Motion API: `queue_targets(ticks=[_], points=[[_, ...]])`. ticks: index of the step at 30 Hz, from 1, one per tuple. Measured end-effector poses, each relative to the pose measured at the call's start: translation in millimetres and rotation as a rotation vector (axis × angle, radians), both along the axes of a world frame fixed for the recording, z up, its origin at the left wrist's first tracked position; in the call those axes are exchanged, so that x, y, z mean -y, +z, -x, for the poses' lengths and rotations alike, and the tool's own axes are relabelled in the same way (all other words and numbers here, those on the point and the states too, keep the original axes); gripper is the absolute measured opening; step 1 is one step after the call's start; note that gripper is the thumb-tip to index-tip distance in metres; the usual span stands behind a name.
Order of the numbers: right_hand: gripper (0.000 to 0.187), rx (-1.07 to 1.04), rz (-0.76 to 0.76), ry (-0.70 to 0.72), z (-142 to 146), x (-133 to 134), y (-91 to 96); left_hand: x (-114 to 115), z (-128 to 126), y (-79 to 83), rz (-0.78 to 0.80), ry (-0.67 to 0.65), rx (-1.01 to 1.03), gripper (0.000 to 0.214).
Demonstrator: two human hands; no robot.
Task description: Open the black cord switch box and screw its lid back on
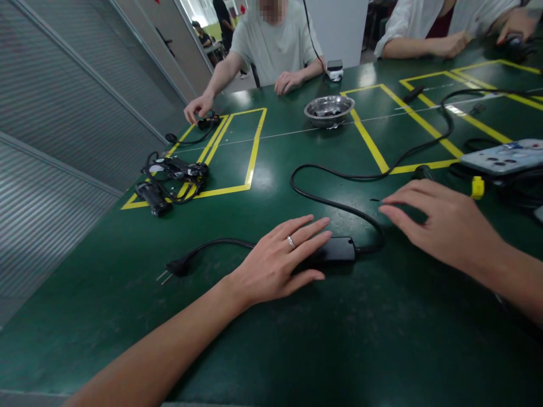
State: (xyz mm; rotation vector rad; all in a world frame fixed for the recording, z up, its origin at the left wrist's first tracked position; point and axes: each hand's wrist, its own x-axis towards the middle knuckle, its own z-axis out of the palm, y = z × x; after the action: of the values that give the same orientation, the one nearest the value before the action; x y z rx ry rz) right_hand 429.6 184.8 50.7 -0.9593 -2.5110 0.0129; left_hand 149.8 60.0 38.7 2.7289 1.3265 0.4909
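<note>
My left hand (275, 260), a ring on one finger, lies flat with fingers stretched over a black power adapter (341, 250). It covers the adapter's left part. A cord runs left from the adapter to a two-pin plug (180, 267); a thicker black cable (331, 204) leaves its right end and curves away to the right. My right hand (441, 223) is at the right, thumb and forefinger tips close together in a pinch. Just beside those tips is a tiny dark sliver (374, 199); whether the fingers touch it cannot be told.
Across the green table (127, 339), a metal bowl (328, 110) contains small dark pieces. Tangled black cables (178, 172) lie at left inside yellow tape. A phone (504, 155) and yellow piece (477, 187) are at right. Two people sit opposite, one person's hand (199, 108) touching a dark object.
</note>
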Motion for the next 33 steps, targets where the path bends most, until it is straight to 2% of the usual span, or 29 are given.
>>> queue_targets(ticks=[3,6,10,14,17,21,26,30,31,33], points=[[0.047,0.199,-0.093,-0.353,-13.7,-16.4,-2.6,0.3,-8.2,-3.2,-0.010,-0.059,-0.038,0.055],[0.063,0.341,-0.037,-0.556,-24.7,-27.3,-8.7,0.4,-14.5,-6.6,0.016,-0.061,-0.046,0.044],[0.068,0.417,0.203,-0.660,-33.4,-37.9,-14.7,0.5,-17.6,-7.9,0.000,-0.031,-0.036,0.039],[0.057,0.334,0.298,-0.669,-37.8,-49.3,-16.8,0.6,-18.0,-8.7,-0.042,-0.031,-0.043,0.039],[0.049,0.191,0.361,-0.649,-36.4,-53.7,-12.0,0.4,-18.0,-9.9,-0.067,-0.040,-0.046,0.040],[0.037,-0.131,0.505,-0.554,-26.7,-47.1,2.3,1.2,-18.6,-9.2,-0.074,-0.060,-0.058,0.041],[0.033,-0.517,0.792,-0.343,-13.1,-29.5,19.7,2.6,-20.8,-6.3,-0.082,-0.043,-0.054,0.041],[0.030,-1.034,1.048,-0.081,-11.9,-23.0,29.8,2.0,-22.1,-6.6,-0.080,-0.044,-0.048,0.041],[0.028,-1.130,1.060,-0.042,-12.9,-22.4,32.0,1.7,-22.2,-6.9,-0.084,-0.046,-0.049,0.041],[0.022,-1.212,0.991,-0.015,-15.4,-21.8,36.3,1.4,-22.2,-7.3,-0.094,-0.050,-0.057,0.041]])
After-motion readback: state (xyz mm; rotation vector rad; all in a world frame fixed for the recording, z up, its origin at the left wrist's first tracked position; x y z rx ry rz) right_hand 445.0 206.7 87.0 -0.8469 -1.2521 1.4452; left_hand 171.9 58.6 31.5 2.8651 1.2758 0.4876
